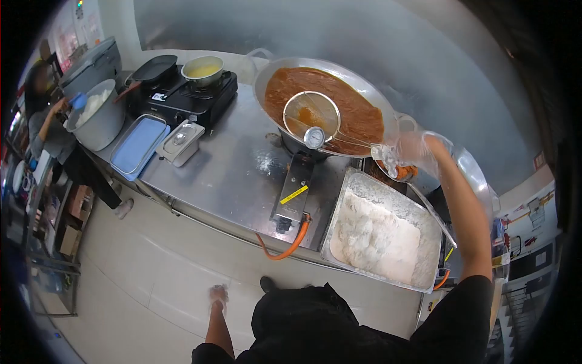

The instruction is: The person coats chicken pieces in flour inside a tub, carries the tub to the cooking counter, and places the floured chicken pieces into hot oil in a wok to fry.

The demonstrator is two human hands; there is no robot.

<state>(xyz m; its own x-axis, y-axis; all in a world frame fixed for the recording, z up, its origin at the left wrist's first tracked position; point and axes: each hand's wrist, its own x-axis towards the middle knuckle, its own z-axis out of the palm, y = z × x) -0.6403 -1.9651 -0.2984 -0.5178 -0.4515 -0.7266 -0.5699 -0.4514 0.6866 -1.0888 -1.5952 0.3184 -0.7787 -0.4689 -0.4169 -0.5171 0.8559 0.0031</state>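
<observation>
A right hand [419, 151] in a thin, crinkled clear plastic glove reaches over a steel counter [242, 173], its fingers apparently closed on the slender wire handle of a round mesh strainer [312, 112], though glove and blur obscure the grip. The strainer sits over a broad, round metal wok [357, 76] filled with glossy reddish-brown liquid [291, 85], orange-brown bits gathered in its mesh. A round-dialed thermometer [314, 138] shows at the strainer's near edge. The left hand [218, 295], also in clear plastic, hangs low beside the body, fingers loosely open and holding nothing.

Just below the right hand, rough orange-brown pieces [405, 172] lie in a container. Nearer, a rectangular metal tray [397, 197] holds pale, powdery flour [376, 239], clumped at left and smoother at right. A ribbed orange hose [292, 247] curves from the boxy burner [293, 193] at the counter's near edge. At far left, another person [45, 118] holds a blue scoop [79, 101] at a deep round pot [100, 130] of white material.
</observation>
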